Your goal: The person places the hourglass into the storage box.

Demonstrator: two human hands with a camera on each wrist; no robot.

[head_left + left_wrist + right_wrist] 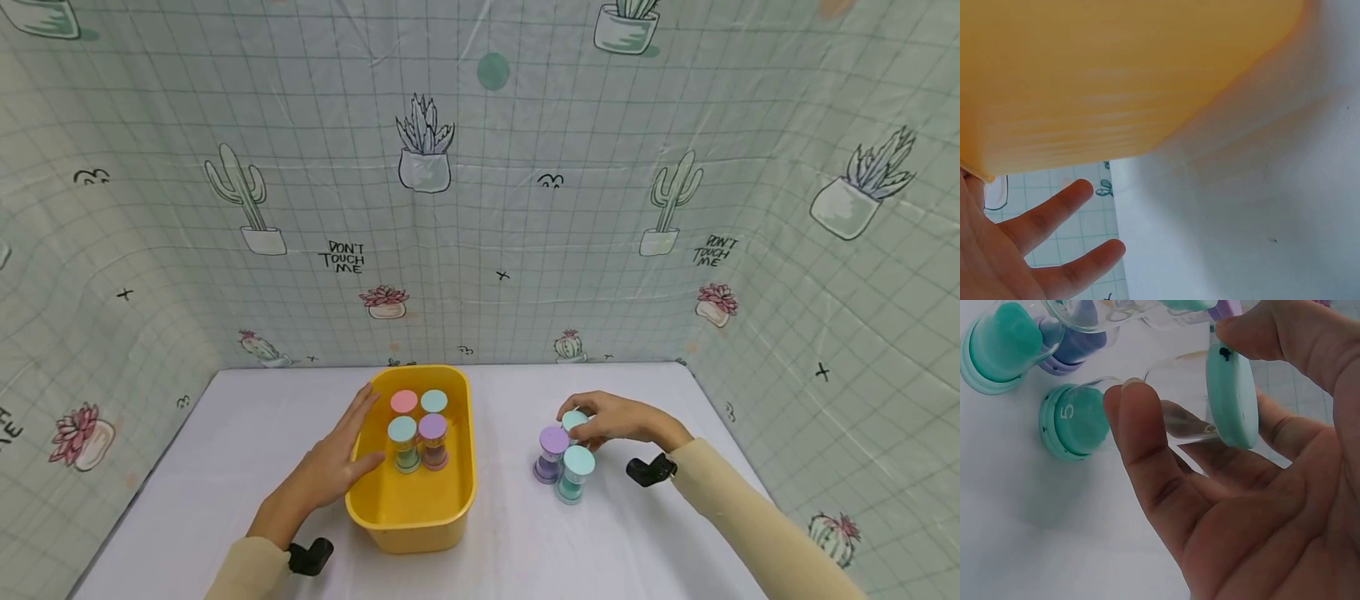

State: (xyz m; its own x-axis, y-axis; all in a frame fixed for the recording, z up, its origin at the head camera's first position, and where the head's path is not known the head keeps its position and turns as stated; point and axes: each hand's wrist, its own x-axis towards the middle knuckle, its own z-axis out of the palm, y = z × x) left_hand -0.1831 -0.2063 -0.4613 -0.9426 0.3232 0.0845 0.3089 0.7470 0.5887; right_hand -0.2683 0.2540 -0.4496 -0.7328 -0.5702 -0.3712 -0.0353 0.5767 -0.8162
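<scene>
My right hand (618,417) curls round a teal-capped sand timer (574,419) at the right, with fingers about its glass and the thumb at the edge of its top cap. Its teal base with a white 5 shows in the right wrist view. Close by it stand a purple sand timer (553,440) and another teal sand timer (578,461), both upright. My left hand (326,467) rests at the left rim of a yellow bin (412,508), its fingers straight and its thumb over the rim. Two spread fingers (1079,269) show beside the bin wall in the left wrist view.
Upright inside the bin are a pink-capped sand timer (403,402), a light blue one (433,402), a teal one (402,430) and a purple-capped one (432,427). The white table (502,550) meets a cactus-print cloth (495,317) at the back and sides.
</scene>
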